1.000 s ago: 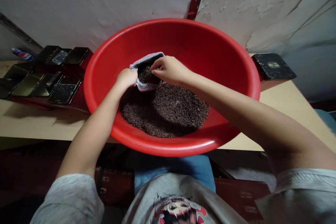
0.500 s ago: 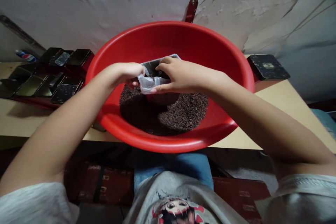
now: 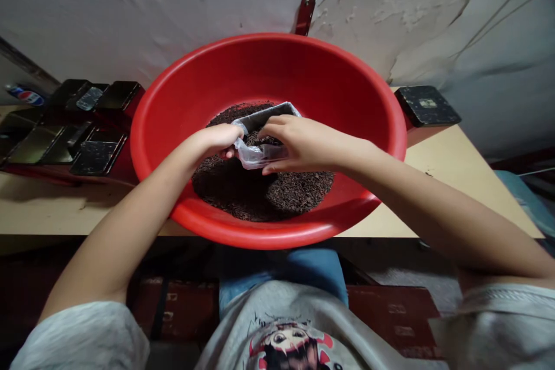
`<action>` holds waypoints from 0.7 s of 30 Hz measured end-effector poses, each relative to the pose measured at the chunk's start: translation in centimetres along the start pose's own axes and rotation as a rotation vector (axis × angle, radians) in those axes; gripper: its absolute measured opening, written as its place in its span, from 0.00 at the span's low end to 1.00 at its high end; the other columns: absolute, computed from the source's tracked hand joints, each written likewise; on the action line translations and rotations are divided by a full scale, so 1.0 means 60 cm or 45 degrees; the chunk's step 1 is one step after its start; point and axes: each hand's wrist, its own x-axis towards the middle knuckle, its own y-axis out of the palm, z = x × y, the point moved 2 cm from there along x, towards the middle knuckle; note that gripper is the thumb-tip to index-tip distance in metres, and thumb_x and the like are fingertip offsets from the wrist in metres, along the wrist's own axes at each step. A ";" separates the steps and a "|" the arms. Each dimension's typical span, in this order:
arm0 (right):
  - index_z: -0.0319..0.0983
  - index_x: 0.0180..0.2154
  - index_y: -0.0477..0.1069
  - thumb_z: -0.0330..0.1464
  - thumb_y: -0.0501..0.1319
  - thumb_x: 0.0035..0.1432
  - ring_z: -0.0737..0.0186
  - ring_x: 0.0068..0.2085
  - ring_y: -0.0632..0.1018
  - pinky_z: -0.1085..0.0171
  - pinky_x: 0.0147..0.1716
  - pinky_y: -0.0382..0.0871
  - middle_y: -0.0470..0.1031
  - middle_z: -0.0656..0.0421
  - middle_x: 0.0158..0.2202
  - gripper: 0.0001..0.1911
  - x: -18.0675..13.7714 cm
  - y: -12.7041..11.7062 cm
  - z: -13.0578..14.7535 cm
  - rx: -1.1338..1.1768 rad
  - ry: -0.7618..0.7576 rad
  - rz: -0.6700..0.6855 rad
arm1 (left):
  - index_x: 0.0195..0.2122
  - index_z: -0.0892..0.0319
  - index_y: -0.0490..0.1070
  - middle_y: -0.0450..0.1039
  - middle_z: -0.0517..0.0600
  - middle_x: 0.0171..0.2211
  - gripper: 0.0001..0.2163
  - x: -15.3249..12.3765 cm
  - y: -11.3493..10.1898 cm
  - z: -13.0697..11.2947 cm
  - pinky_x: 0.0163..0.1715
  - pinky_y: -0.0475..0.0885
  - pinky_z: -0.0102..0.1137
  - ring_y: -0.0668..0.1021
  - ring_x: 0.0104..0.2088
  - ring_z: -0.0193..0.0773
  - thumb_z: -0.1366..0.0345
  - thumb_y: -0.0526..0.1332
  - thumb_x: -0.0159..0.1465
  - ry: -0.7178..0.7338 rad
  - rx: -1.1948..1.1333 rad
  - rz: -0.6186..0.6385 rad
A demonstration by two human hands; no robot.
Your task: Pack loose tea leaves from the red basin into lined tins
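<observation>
A big red plastic basin [image 3: 347, 81] stands on a pale wooden table [image 3: 468, 185], with a heap of dark loose tea leaves [image 3: 243, 191] in its bottom. Above the leaves both my hands hold a small clear plastic bag [image 3: 260, 153] that lines a dark box and has leaves inside. My left hand [image 3: 219, 140] pinches the bag's left edge. My right hand [image 3: 299, 141] is closed over its right side and top, fingers curled on the plastic.
Several dark metal tins [image 3: 69, 127] lie open in a red tray at the left. One dark lid [image 3: 427, 105] sits at the basin's right. A bottle [image 3: 23, 94] lies far left. A peeling wall [image 3: 390, 11] is close behind.
The bag has been lifted off the heap of leaves and drawn a little toward me and right. My right hand has gone from reaching into its mouth to gripping its side.
</observation>
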 end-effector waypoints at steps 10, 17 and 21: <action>0.31 0.51 0.65 0.37 0.61 0.55 0.51 0.49 0.71 0.53 0.47 0.66 0.68 0.45 0.49 0.24 -0.050 -0.010 0.027 0.180 0.003 -0.320 | 0.10 0.57 0.57 0.54 0.47 0.07 0.18 0.002 0.008 0.000 0.14 0.54 0.26 0.59 0.10 0.30 0.70 0.46 0.57 0.047 0.006 0.041; 0.35 0.46 0.72 0.35 0.55 0.59 0.56 0.46 0.75 0.58 0.47 0.66 0.73 0.49 0.46 0.16 -0.022 0.014 0.010 0.234 -0.020 0.097 | 0.09 0.56 0.56 0.56 0.48 0.06 0.19 0.004 0.015 -0.007 0.16 0.56 0.28 0.59 0.11 0.32 0.68 0.45 0.58 0.071 0.070 0.017; 0.36 0.51 0.69 0.43 0.57 0.56 0.54 0.50 0.73 0.59 0.48 0.65 0.71 0.49 0.51 0.25 0.006 0.016 -0.023 0.310 0.108 0.192 | 0.09 0.56 0.56 0.56 0.48 0.06 0.20 0.003 0.017 -0.015 0.16 0.56 0.28 0.60 0.11 0.33 0.68 0.45 0.59 0.077 0.134 -0.023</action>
